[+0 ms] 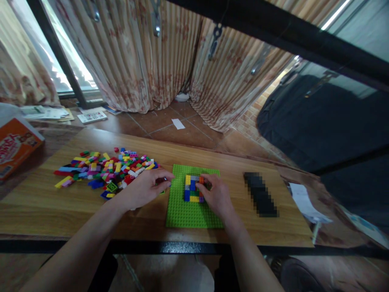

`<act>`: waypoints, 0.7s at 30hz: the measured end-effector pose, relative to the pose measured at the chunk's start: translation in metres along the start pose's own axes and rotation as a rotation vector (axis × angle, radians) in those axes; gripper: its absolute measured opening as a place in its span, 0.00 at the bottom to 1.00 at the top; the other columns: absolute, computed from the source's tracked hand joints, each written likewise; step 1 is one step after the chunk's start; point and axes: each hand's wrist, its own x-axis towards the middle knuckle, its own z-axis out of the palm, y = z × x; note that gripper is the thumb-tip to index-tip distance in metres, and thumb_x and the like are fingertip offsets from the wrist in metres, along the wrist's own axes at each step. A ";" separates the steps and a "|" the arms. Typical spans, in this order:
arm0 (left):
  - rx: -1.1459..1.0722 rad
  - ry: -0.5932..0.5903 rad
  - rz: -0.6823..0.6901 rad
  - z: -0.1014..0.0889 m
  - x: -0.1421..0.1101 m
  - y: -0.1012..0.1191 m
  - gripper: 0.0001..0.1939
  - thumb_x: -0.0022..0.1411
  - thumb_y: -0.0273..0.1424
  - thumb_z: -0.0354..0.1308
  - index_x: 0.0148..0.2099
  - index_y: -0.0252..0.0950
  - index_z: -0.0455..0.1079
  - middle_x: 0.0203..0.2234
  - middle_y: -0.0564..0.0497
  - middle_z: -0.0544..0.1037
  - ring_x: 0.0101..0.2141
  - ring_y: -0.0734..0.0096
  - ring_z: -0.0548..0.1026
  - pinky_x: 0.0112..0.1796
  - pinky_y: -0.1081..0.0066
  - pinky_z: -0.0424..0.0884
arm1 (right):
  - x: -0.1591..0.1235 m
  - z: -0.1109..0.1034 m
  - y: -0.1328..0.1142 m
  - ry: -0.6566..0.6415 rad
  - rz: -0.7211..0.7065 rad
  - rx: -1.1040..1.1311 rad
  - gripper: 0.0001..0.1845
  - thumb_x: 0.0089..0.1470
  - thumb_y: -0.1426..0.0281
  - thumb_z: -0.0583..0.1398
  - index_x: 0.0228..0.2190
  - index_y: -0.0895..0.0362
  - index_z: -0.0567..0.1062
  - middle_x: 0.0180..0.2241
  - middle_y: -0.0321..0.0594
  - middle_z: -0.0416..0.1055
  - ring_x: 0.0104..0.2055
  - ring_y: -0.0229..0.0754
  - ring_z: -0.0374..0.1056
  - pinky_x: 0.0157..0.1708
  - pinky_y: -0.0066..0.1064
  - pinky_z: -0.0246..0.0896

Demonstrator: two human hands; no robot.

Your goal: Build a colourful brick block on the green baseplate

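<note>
A green studded baseplate (179, 215) lies on the wooden table, with a low rectangular build of toy bricks (193, 198) on it in blue, yellow, grey, green and purple. Over the right side of this build, my right hand (218, 194) pinches at an orange brick (201, 179); its fingers partly cover that side. My left hand (152, 185) hovers between the brick pile and the baseplate's left edge. Its thumb and forefinger are closed around a small dark-blue brick (165, 179), mostly hidden by the fingertips. A loose pile of many-coloured bricks (100, 168) spreads to the left.
To the right, a black pixelated oblong (261, 194) lies on the wooden table (237, 227). An orange box (18, 144) stands at the far left. A dark metal bar (273, 34) crosses overhead, before patterned curtains (164, 61). White paper (306, 202) lies beyond the table's right end.
</note>
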 end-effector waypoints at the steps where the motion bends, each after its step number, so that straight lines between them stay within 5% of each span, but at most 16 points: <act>1: 0.002 0.001 0.003 0.000 0.000 0.000 0.12 0.62 0.33 0.52 0.42 0.39 0.75 0.34 0.51 0.79 0.33 0.70 0.74 0.37 0.70 0.69 | 0.000 -0.002 0.001 -0.010 0.000 0.018 0.16 0.53 0.64 0.63 0.43 0.55 0.76 0.37 0.43 0.74 0.38 0.45 0.69 0.40 0.39 0.66; 8: -0.001 -0.001 -0.007 0.002 -0.001 -0.004 0.11 0.63 0.32 0.51 0.41 0.38 0.75 0.32 0.51 0.78 0.32 0.71 0.74 0.36 0.71 0.69 | 0.003 -0.017 0.013 -0.062 0.004 0.088 0.18 0.53 0.65 0.63 0.46 0.56 0.75 0.40 0.44 0.73 0.41 0.44 0.69 0.43 0.40 0.66; 21: 0.027 -0.015 -0.002 0.002 -0.002 -0.006 0.11 0.62 0.31 0.51 0.41 0.38 0.75 0.32 0.51 0.77 0.32 0.70 0.74 0.36 0.71 0.69 | 0.010 -0.010 0.015 -0.130 -0.062 0.134 0.11 0.57 0.67 0.60 0.41 0.55 0.78 0.41 0.44 0.72 0.45 0.45 0.68 0.48 0.42 0.64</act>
